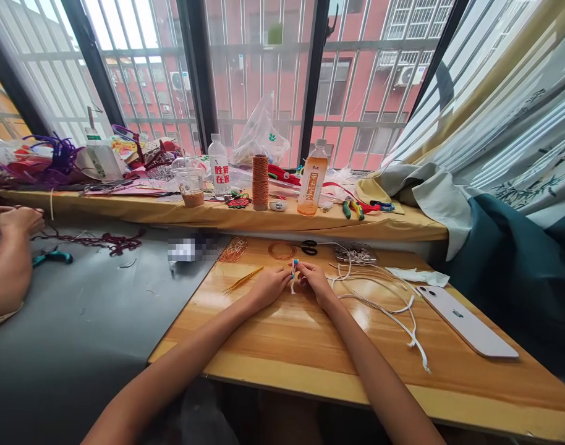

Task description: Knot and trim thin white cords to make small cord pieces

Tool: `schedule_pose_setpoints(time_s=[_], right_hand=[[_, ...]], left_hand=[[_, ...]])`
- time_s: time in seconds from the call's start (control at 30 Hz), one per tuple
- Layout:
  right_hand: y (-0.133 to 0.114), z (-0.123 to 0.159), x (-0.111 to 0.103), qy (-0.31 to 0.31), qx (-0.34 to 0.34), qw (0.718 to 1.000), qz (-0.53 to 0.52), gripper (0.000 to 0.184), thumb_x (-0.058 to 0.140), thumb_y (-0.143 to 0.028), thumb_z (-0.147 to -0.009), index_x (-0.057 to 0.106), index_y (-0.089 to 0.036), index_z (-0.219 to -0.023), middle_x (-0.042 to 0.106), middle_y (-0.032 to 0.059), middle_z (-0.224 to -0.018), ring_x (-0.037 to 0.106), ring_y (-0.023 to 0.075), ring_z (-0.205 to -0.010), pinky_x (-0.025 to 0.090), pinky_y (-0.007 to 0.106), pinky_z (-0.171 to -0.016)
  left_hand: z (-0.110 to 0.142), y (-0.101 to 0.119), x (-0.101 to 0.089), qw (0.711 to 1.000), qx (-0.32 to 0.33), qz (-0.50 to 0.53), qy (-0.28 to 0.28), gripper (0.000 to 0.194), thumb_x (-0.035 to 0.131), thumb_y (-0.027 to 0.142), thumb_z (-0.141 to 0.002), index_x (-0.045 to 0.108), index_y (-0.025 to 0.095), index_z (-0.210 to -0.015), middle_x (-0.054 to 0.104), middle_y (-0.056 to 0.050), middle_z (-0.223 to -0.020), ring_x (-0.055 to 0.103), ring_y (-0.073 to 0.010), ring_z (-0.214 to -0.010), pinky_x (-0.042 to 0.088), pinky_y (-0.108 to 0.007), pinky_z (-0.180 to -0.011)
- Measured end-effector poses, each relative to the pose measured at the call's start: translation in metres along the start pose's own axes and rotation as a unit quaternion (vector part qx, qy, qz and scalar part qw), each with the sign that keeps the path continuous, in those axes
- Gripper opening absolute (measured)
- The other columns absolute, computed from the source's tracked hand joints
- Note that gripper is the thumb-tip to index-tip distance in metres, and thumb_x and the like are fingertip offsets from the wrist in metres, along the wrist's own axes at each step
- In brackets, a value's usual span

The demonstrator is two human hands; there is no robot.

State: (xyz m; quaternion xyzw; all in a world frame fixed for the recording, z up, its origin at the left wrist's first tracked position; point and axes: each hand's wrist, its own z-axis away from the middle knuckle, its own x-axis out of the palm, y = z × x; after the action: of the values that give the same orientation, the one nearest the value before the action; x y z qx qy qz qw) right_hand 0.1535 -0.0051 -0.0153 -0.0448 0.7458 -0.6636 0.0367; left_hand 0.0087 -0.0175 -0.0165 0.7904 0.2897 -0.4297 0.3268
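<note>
- White cord (293, 285), short and pinched between the fingertips of both hands, hangs just above the worktop (282, 346), nearer its far edge than its near one.
- Left hand (273, 285): fingers closed on the cord, from the left side.
- Right hand (314, 279): thumb and fingers closed on it too, meeting the left; what else they may pinch is too small to tell.
- Thin golden rods (245, 279) lie by the worktop's left edge, near the left hand.
- Orange threads (233, 249) lie loosely at the far left corner; right of them, along the far edge, come a wire coil (282, 251), black-handled scissors (309, 251) and a clear tray (355, 254) of small pieces.
- Long white cords (379, 303) curl across the right half, below the tray.
- Crumpled tissue (419, 276) and a pale phone (468, 321), camera side up, lie towards the right edge.
- Beyond the far edge, a cloth-covered ledge (208, 215) carries an upright brown spool (260, 182) and an orange drink bottle (313, 179).
- Another person's hand (20, 219) shows at far left, above a grey surface (101, 309).
</note>
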Motion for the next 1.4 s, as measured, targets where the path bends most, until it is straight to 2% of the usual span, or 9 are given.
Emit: schedule_pose_setpoints(time_s=[0.17, 0.3, 0.4, 0.53, 0.67, 0.87, 1.0, 1.13, 1.4], right_hand=[[-0.001, 0.001, 0.002, -0.021, 0.001, 1.000, 0.013, 0.038, 0.064, -0.045, -0.054, 0.069, -0.013, -0.074, 0.047, -0.0037, -0.045, 0.035, 0.0058, -0.044, 0.025, 0.020, -0.044], [-0.002, 0.003, 0.003, -0.019, -0.015, 1.000, 0.015, 0.031, 0.066, -0.041, -0.053, 0.069, -0.015, -0.069, 0.056, -0.0005, -0.057, 0.042, 0.0085, -0.053, 0.030, 0.022, -0.050], [0.000, 0.001, 0.002, 0.008, -0.032, 0.999, 0.010, 0.028, 0.068, -0.039, -0.051, 0.069, -0.016, -0.066, 0.060, 0.0016, -0.067, 0.047, 0.0110, -0.061, 0.033, 0.022, -0.054], [0.007, -0.003, -0.003, 0.059, -0.032, 0.998, -0.012, 0.034, 0.064, -0.043, -0.055, 0.068, -0.014, -0.074, 0.056, -0.0009, -0.057, 0.036, 0.0061, -0.045, 0.025, 0.021, -0.044], [0.011, -0.006, -0.005, 0.062, -0.019, 0.997, -0.040, 0.039, 0.064, -0.046, -0.055, 0.066, -0.012, -0.075, 0.056, -0.0004, -0.057, 0.031, 0.0034, -0.037, 0.020, 0.021, -0.038], [0.014, -0.011, -0.006, 0.092, -0.023, 0.993, -0.070, 0.045, 0.062, -0.048, -0.054, 0.062, -0.015, -0.085, 0.052, -0.0024, -0.060, 0.039, 0.0040, -0.041, 0.026, 0.019, -0.037], [0.018, -0.014, -0.008, 0.110, -0.025, 0.991, -0.067, 0.047, 0.061, -0.050, -0.055, 0.060, -0.015, -0.086, 0.050, -0.0020, -0.061, 0.041, 0.0044, -0.041, 0.030, 0.018, -0.037], [0.021, -0.014, -0.010, 0.109, -0.027, 0.992, -0.058, 0.046, 0.059, -0.050, -0.056, 0.060, -0.015, -0.085, 0.050, -0.0020, -0.061, 0.041, 0.0043, -0.041, 0.031, 0.019, -0.037], [0.022, -0.014, -0.009, 0.107, -0.022, 0.993, -0.053, 0.041, 0.059, -0.048, -0.058, 0.060, -0.015, -0.081, 0.050, -0.0019, -0.060, 0.042, 0.0046, -0.041, 0.031, 0.018, -0.037]], left_hand=[[-0.002, -0.005, 0.002, 1.000, -0.002, -0.018, 0.011, 0.030, 0.033, 0.027, -0.085, 0.061, 0.016, -0.081, 0.060, -0.007, -0.082, 0.052, -0.0161, -0.080, 0.040, -0.026, -0.073], [-0.002, -0.006, 0.006, 0.998, 0.052, -0.018, 0.011, 0.028, 0.033, 0.023, -0.085, 0.060, 0.014, -0.086, 0.059, -0.009, -0.093, 0.050, -0.0167, -0.087, 0.039, -0.027, -0.079], [-0.001, -0.007, 0.007, 0.997, 0.068, -0.033, 0.026, 0.028, 0.034, 0.024, -0.085, 0.060, 0.014, -0.085, 0.058, -0.008, -0.089, 0.049, -0.0165, -0.085, 0.039, -0.028, -0.077], [-0.007, -0.020, 0.005, 0.994, 0.014, -0.074, 0.084, 0.028, 0.036, 0.029, -0.085, 0.062, 0.017, -0.083, 0.055, -0.007, -0.086, 0.045, -0.0170, -0.084, 0.038, -0.030, -0.076], [-0.020, -0.040, 0.005, 0.981, -0.070, -0.136, 0.117, 0.023, 0.039, 0.024, -0.083, 0.060, 0.018, -0.090, 0.054, -0.007, -0.091, 0.043, -0.0192, -0.089, 0.035, -0.031, -0.076], [-0.044, -0.046, 0.008, 0.978, -0.082, -0.174, 0.080, 0.028, 0.033, 0.015, -0.084, 0.058, 0.016, -0.097, 0.054, -0.009, -0.098, 0.044, -0.0198, -0.093, 0.035, -0.031, -0.078], [-0.069, -0.044, 0.011, 0.971, -0.180, -0.151, 0.053, 0.033, 0.033, 0.028, -0.085, 0.059, 0.012, -0.097, 0.055, -0.013, -0.101, 0.044, -0.0234, -0.101, 0.033, -0.034, -0.084], [-0.097, -0.041, 0.020, 0.972, -0.203, -0.118, -0.013, 0.036, 0.046, 0.038, -0.076, 0.063, 0.008, -0.088, 0.060, -0.018, -0.094, 0.050, -0.0272, -0.096, 0.037, -0.034, -0.081], [-0.122, -0.040, 0.028, 0.963, -0.246, -0.067, -0.085, 0.028, 0.046, 0.021, -0.073, 0.061, 0.010, -0.094, 0.061, -0.020, -0.096, 0.056, -0.0254, -0.093, 0.042, -0.029, -0.075]])
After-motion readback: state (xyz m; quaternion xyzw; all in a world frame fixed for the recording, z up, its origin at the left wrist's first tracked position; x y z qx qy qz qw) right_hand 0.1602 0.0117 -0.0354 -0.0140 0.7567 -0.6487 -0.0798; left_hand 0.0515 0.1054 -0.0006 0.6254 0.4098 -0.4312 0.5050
